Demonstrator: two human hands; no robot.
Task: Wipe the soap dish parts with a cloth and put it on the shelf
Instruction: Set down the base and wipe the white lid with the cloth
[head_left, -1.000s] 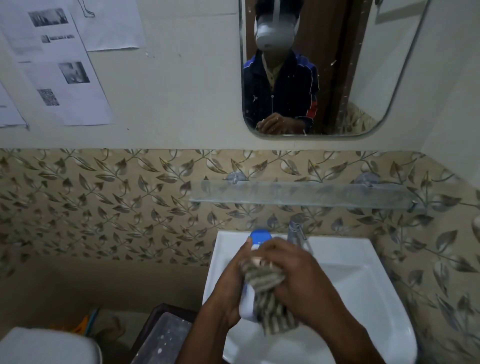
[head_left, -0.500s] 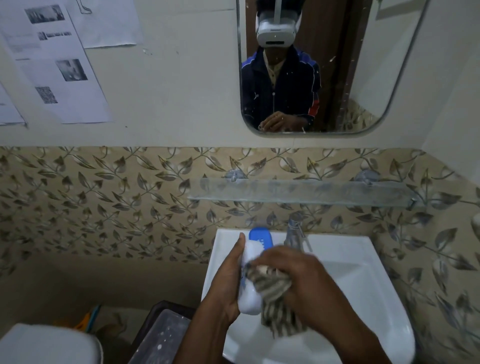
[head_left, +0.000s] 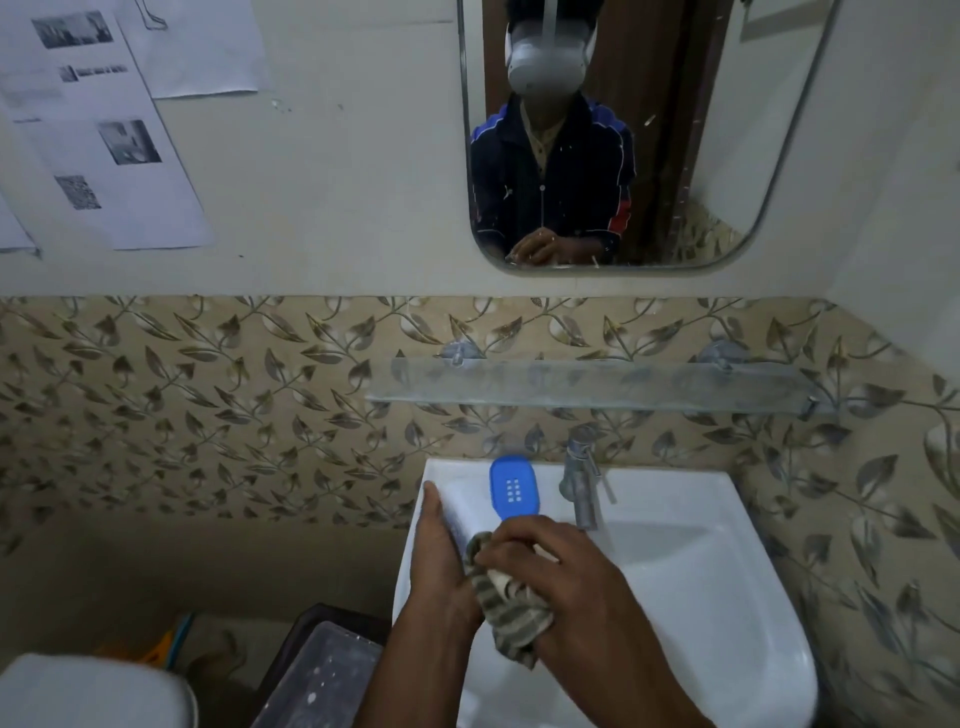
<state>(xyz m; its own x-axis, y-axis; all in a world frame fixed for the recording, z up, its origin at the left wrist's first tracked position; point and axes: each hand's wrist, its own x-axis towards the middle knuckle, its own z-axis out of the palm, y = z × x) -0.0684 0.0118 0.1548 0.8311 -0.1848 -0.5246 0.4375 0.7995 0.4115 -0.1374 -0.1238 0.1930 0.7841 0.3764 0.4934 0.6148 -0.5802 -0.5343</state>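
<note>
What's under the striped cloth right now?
The right hand presses the striped cloth against a white soap dish part that the left hand holds. Only the part's upper edge shows; the rest is covered.

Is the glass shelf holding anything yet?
Empty. The glass shelf shows only tile through it; the blue soap dish part sits on the sink rim, another is in the left hand.

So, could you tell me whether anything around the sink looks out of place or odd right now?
Only small things. The blue soap dish part lies loose on the sink rim beside the tap, not on the glass shelf, which looks smudged. Nothing looks spilled or broken.
</note>
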